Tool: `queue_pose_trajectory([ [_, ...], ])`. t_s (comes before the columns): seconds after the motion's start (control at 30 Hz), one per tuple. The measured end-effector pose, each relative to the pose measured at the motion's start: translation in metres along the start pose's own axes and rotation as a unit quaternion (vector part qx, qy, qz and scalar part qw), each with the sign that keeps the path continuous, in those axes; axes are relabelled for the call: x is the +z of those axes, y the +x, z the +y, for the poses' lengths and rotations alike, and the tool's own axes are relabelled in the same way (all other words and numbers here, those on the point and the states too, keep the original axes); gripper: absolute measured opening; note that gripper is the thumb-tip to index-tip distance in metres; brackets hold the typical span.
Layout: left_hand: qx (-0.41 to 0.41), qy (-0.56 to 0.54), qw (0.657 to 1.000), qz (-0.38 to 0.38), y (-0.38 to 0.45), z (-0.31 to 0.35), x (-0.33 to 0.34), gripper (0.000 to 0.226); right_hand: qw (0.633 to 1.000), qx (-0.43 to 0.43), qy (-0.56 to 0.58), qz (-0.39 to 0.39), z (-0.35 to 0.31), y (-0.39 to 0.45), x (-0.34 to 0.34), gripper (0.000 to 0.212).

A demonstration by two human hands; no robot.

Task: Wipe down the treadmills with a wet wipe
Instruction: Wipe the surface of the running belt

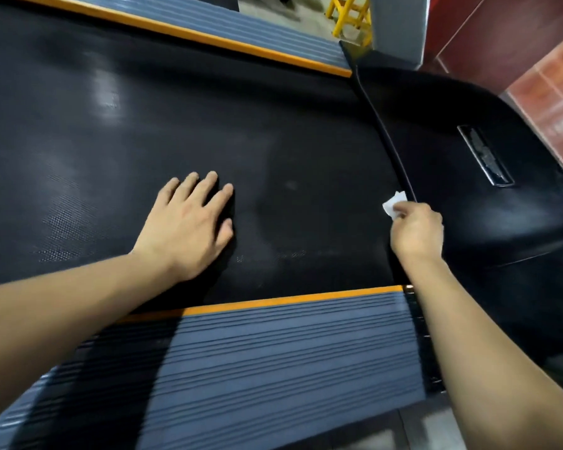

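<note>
Nearest lies the side rail [273, 362], a grey ribbed strip with fine lengthwise grooves and an orange edge band, both bare forearms crossing over it. Beyond it runs the belt [111, 151], matte black rubber with a fine dotted weave that catches pale glare in patches. The left hand [189, 222] rests flat on the belt, palm down, fingers straight and slightly spread, its grip wide open and holding nothing. To its right, the right hand [416, 232] has its fingers curled, the grip pinched tight on a wipe [393, 204]; this is a small, crumpled white wad, only its upper corner showing past the fingertips. The wipe sits at the belt's front end, touching the thin glossy black trim [384, 131] that curves along the seam. Past the trim swells the motor cover [468, 177], smooth rounded black plastic with a soft sheen and a narrow silver badge [485, 155], its lettering too blurred to read. Farther off lie the far rail [208, 24], grey and orange-edged, a yellow stool [351, 14], and red floor tiles [546, 89]
</note>
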State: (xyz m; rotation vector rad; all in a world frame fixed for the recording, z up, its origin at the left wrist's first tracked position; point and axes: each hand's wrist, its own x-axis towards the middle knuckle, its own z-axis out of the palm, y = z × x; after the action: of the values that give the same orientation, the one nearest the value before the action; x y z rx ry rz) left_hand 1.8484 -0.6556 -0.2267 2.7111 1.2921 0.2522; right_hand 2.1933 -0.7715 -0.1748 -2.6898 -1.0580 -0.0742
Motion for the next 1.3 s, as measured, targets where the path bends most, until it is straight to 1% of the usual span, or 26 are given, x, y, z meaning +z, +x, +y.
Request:
queue_pose_trajectory([
  [0.07,0.017,0.000,1.000,-0.014,-0.018,0.002,0.006,0.069,0.999,0.007,0.040,-0.002,-0.016,-0.012,0.004,0.031],
  [0.13,0.011,0.005,1.000,-0.017,-0.020,0.002,0.010,0.068,0.996,-0.037,0.075,-0.011,-0.044,-0.037,0.011,0.028],
  [0.2,-0.004,0.000,1.000,-0.021,-0.017,0.004,0.011,0.068,0.983,-0.147,0.109,-0.033,-0.081,-0.074,0.019,0.026],
  [0.27,0.002,-0.010,1.000,-0.021,-0.017,0.004,0.010,0.069,0.952,-0.265,0.131,-0.077,-0.114,-0.109,0.023,0.029],
  [0.3,0.002,-0.012,1.000,-0.019,-0.018,0.003,0.009,0.069,0.936,-0.310,0.131,-0.105,-0.122,-0.119,0.022,0.029],
  [0.33,0.002,-0.014,1.000,-0.018,-0.018,0.002,0.009,0.069,0.922,-0.346,0.123,-0.120,-0.122,-0.121,0.020,0.030],
  [0.37,0.003,-0.017,1.000,-0.018,-0.018,0.002,0.009,0.069,0.916,-0.369,0.104,-0.116,-0.113,-0.116,0.017,0.032],
  [0.4,0.004,-0.017,1.000,-0.017,-0.018,0.002,0.009,0.070,0.920,-0.372,0.077,-0.099,-0.097,-0.105,0.016,0.035],
  [0.43,0.002,-0.016,1.000,-0.017,-0.017,0.002,0.009,0.070,0.936,-0.342,0.044,-0.074,-0.078,-0.090,0.013,0.037],
  [0.47,0.000,-0.015,1.000,-0.018,-0.017,0.003,0.009,0.071,0.960,-0.276,0.007,-0.049,-0.056,-0.075,0.007,0.038],
  [0.5,-0.003,-0.014,1.000,-0.020,-0.017,0.004,0.010,0.072,0.981,-0.191,-0.024,-0.032,-0.035,-0.064,-0.002,0.035],
  [0.53,-0.007,-0.011,1.000,-0.021,-0.017,0.003,0.009,0.073,0.993,-0.113,-0.034,-0.024,-0.018,-0.055,-0.010,0.029],
  [0.57,-0.011,-0.010,1.000,-0.021,-0.017,0.003,0.009,0.073,0.997,-0.062,-0.030,-0.020,-0.008,-0.051,-0.015,0.024],
  [0.63,-0.011,-0.012,1.000,-0.019,-0.017,0.005,0.007,0.074,1.000,-0.008,-0.004,-0.029,-0.006,-0.052,-0.019,0.028],
  [0.7,-0.011,-0.014,1.000,-0.021,-0.018,0.006,0.006,0.074,0.998,0.001,0.039,-0.040,-0.025,-0.063,-0.014,0.030],
  [0.77,-0.010,-0.015,1.000,-0.023,-0.018,0.006,0.006,0.074,0.995,-0.033,0.077,-0.063,-0.054,-0.085,-0.005,0.023],
  [0.83,-0.008,-0.014,1.000,-0.021,-0.017,0.005,0.006,0.074,0.982,-0.116,0.112,-0.095,-0.085,-0.114,0.003,0.022],
  [0.9,-0.005,-0.018,1.000,-0.018,-0.017,0.004,0.007,0.074,0.964,-0.205,0.118,-0.124,-0.101,-0.137,0.010,0.028],
  [0.97,-0.004,-0.019,1.000,-0.023,-0.017,0.004,0.007,0.074,0.953,-0.256,0.103,-0.124,-0.095,-0.135,0.007,0.032],
  [1.0,-0.004,-0.019,1.000,-0.024,-0.017,0.004,0.007,0.075,0.954,-0.262,0.084,-0.115,-0.085,-0.124,0.003,0.032],
  [1.03,-0.004,-0.020,1.000,-0.022,-0.017,0.003,0.007,0.075,0.961,-0.248,0.065,-0.106,-0.072,-0.112,-0.001,0.029],
  [1.07,-0.004,-0.021,1.000,-0.021,-0.017,0.003,0.006,0.075,0.972,-0.213,0.043,-0.093,-0.055,-0.098,-0.009,0.024],
  [1.17,-0.011,-0.019,1.000,-0.022,-0.018,0.005,0.004,0.077,0.997,-0.054,-0.032,-0.055,0.002,-0.061,-0.031,0.013],
  [1.2,-0.014,-0.018,0.999,-0.022,-0.018,0.006,0.004,0.077,0.998,-0.010,-0.043,-0.051,0.010,-0.055,-0.034,0.011],
  [1.23,-0.014,-0.018,0.999,-0.023,-0.018,0.006,0.004,0.075,0.997,0.015,-0.049,-0.057,0.010,-0.053,-0.034,0.011],
  [1.3,-0.013,-0.019,0.999,-0.025,-0.018,0.007,0.004,0.070,0.996,0.028,-0.010,-0.085,-0.011,-0.065,-0.027,0.010],
])
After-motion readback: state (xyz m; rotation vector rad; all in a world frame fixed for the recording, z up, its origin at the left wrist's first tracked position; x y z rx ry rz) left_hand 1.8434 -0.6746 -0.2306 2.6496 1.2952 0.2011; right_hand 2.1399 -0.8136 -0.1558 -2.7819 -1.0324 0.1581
